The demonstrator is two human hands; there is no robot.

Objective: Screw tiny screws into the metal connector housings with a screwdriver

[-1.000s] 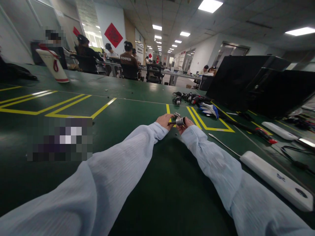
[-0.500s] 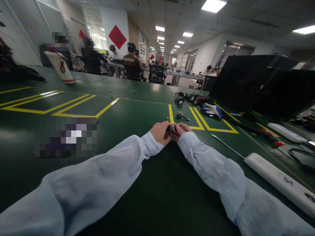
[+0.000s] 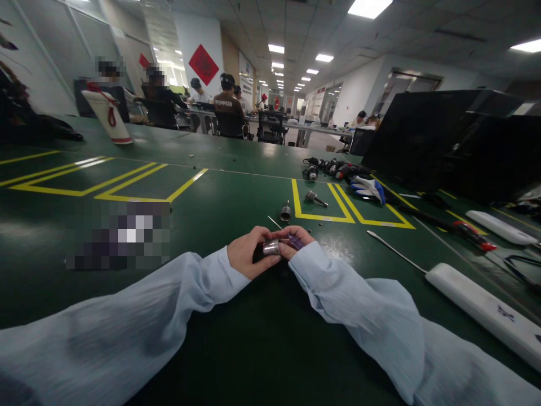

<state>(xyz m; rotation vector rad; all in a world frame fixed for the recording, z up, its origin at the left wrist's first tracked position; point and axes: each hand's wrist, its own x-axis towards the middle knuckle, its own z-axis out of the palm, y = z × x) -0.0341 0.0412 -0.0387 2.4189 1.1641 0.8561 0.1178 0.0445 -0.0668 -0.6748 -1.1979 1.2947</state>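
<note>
Left hand (image 3: pixel 245 260) grip: your fingers are curled closed round a silver metal cylinder (image 3: pixel 271 247) | right hand (image 3: pixel 298 243) grip: pinched on its other end, low over the desk (image 3: pixel 220 192) | around: small metal part (image 3: pixel 286 212) stands just beyond your knuckles; white bar (image 3: pixel 477 304) lies well right.

Bright, even indoor light from the white rectangular ceiling light panels (image 3: pixel 369 7), so shadows stay soft. The glossy dark green table top (image 3: pixel 236 192) picks up pale glare patches, and the small silver metal cylinder (image 3: pixel 271 247) glints. The middle's pretty sharp, but the pale blue sleeves (image 3: pixel 105 344) smear toward the bottom corners. Heavy wide-angle bending at the edges, plus a pixelated block (image 3: pixel 122 234) on the left.
</note>
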